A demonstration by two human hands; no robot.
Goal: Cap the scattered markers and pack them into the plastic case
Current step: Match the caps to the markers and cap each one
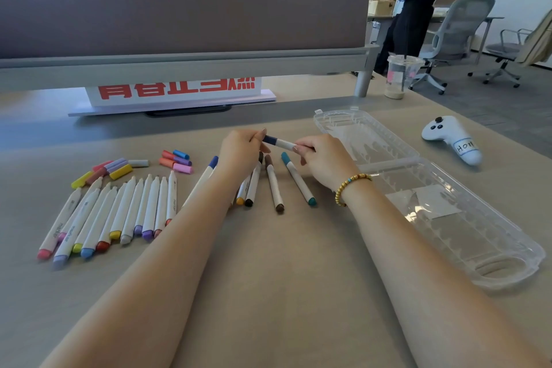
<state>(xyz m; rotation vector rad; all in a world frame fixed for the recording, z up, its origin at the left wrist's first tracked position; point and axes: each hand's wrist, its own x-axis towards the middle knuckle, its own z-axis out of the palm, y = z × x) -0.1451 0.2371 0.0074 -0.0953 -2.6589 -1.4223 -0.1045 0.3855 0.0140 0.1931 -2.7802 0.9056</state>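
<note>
Uncapped markers (119,212) rowed left – loose caps (176,160) behind – clear case (433,197) open right

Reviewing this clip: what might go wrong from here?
1. Both hands, left and right, hold one dark-blue marker; a crooked press could leave the cap loose.
2. The loose caps lie apart from the uncapped markers; colours could get mismatched.
3. The forearms hover over the capped markers; a sweep might roll them.
</note>
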